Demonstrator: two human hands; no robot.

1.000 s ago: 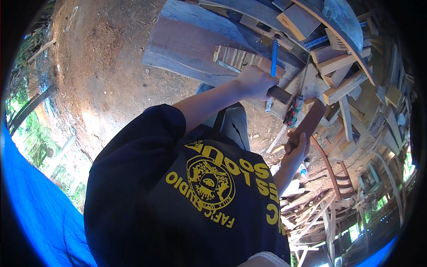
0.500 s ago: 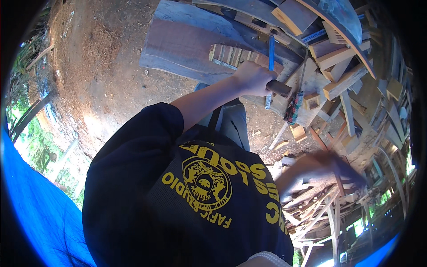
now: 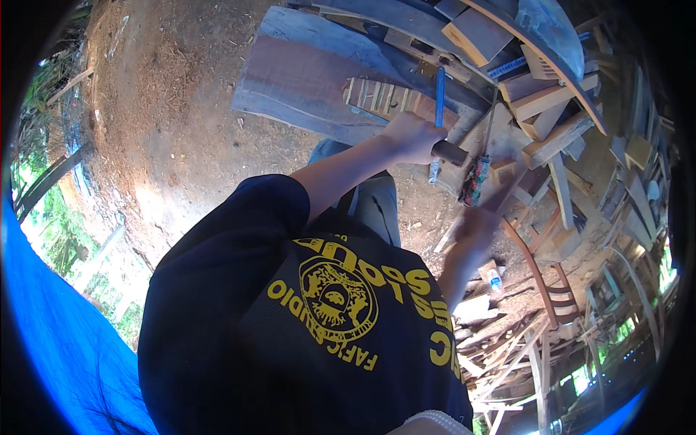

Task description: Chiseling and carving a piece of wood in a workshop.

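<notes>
My left hand (image 3: 412, 138) is closed in a fist around a dark wooden handle (image 3: 451, 153), whose squared end sticks out to the right. Beside that fist, a striped wooden block (image 3: 380, 96) lies on a broad plank (image 3: 290, 87); whether the fist touches the block I cannot tell. Just behind the fist a narrow blue bar (image 3: 439, 98) crosses the plank's right end. Smeared by motion, my right hand (image 3: 475, 226) grips a long dark piece (image 3: 510, 181) pointing up and right. Between both hands is a thin tool with a red and black wrapped grip (image 3: 475, 183).
Wood offcuts (image 3: 562, 141) crowd the right side, below a clear plastic bag (image 3: 554, 32). Lower right are a brown wooden frame part (image 3: 540, 279), a small bottle (image 3: 494, 280) and a heap of sticks (image 3: 511, 355). Bare brown ground (image 3: 181, 94) stretches left.
My right hand has swung up and left with the dark piece, from the lower right toward my left hand. My left fist has hardly moved and keeps hold of the handle.
</notes>
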